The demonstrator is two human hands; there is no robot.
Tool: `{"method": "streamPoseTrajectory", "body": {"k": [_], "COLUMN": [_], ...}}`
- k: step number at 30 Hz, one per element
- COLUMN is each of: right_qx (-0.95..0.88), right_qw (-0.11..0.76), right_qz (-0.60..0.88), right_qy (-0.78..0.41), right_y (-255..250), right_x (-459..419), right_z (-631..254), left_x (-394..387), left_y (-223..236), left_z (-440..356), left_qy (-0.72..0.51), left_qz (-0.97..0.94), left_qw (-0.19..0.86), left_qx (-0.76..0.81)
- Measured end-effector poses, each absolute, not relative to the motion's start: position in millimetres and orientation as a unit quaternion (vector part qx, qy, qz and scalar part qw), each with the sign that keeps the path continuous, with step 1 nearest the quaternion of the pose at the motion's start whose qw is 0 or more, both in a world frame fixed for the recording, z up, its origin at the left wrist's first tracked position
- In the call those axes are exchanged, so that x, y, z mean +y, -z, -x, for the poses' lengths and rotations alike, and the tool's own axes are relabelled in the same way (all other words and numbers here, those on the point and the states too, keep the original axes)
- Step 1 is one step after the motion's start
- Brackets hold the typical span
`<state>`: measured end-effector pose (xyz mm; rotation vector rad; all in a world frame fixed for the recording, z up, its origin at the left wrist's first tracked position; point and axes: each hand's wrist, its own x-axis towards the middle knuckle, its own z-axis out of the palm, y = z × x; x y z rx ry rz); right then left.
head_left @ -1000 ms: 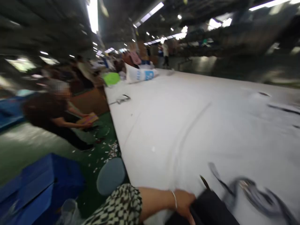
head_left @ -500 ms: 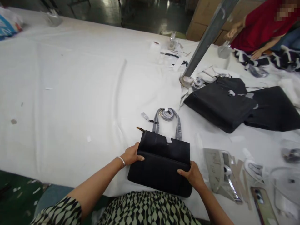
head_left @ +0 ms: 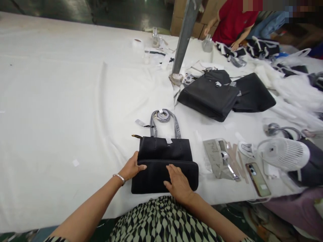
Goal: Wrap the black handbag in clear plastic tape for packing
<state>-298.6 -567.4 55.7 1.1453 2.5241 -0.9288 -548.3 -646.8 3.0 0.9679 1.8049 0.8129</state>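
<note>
A black handbag (head_left: 164,149) lies on the white-covered table near my body, its base toward me. Its wrapped handles (head_left: 177,126) stretch away from me, with a coiled strap (head_left: 163,115) between them. A tag (head_left: 140,123) and a gold-tipped zipper end (head_left: 136,136) stick out on the left. My left hand (head_left: 132,167) grips the bag's left edge, thumb on top and fingers out of sight beneath. Flat on the near panel rests my right hand (head_left: 178,183), its fingers stretched out and holding nothing.
More black bags (head_left: 208,95) are piled at the right behind a metal post (head_left: 185,37). A tape dispenser (head_left: 219,159), a phone (head_left: 257,178) and a white fan (head_left: 284,154) sit to my right. Across the table, a person in a red shirt (head_left: 233,22) handles dark items.
My right hand has let go of the bag's right edge and moved left onto its near panel. My left hand keeps its hold. The camera view has swung to the right.
</note>
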Motion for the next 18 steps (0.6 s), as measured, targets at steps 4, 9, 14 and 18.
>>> {"method": "streamPoseTrajectory", "body": {"k": [4, 9, 14, 18], "right_qx": [0.822, 0.753, 0.729, 0.727], "right_qw": [0.129, 0.119, 0.031, 0.01], "right_qz": [-0.456, -0.518, -0.516, -0.446], "right_qy": [0.316, 0.388, 0.449, 0.521], "right_y": [-63.5, -87.2, -123.6, -154.0], "right_x": [-581.0, -590.5, -599.7, -607.5], "right_z": [304.7, 305.5, 332.2, 353.7], "left_x": [-650.2, -650.8, -656.9, -684.9], "left_y": [-22.8, -79.3, -146.3, -184.6], "left_z": [540.4, 521.2, 514.4, 540.4], "left_qy": [-0.338, -0.343, -0.311, -0.295], "left_qz": [-0.391, -0.419, -0.444, -0.406], "left_qw": [0.444, 0.419, 0.368, 0.346], "left_qx": [0.732, 0.729, 0.756, 0.793]}}
